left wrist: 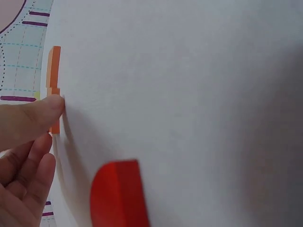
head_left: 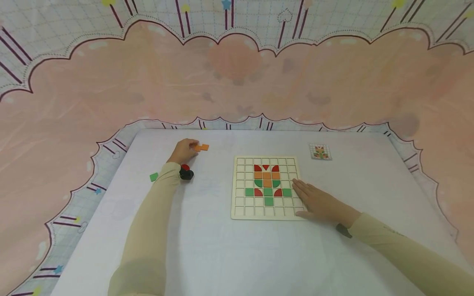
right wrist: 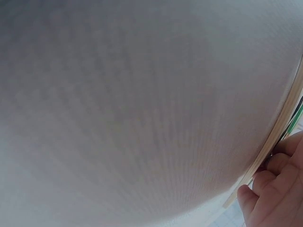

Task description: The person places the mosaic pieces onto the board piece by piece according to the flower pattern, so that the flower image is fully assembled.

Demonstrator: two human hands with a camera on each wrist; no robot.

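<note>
My left hand (head_left: 184, 151) is at the back left of the table, pinching an orange square tile (left wrist: 55, 111) between thumb and fingers. A second orange tile (head_left: 205, 147) lies right against it. My right hand (head_left: 320, 201) rests on the right edge of a pale wooden grid board (head_left: 242, 209), fingers extended over the rim and thumb near the lower right corner. Red, orange and green pieces (head_left: 267, 176) form a flower-like pattern on the board. Near the left wrist, a red piece (left wrist: 118, 194) with a curved side lies partly hidden behind the black wrist camera in the head view.
A green square tile (head_left: 154, 176) lies left of the left forearm. At the back right, a small card (head_left: 320, 151) shows a similar flower pattern on a grid. The white table (head_left: 222, 255) ends at a patterned pink and white cloth (head_left: 237, 90).
</note>
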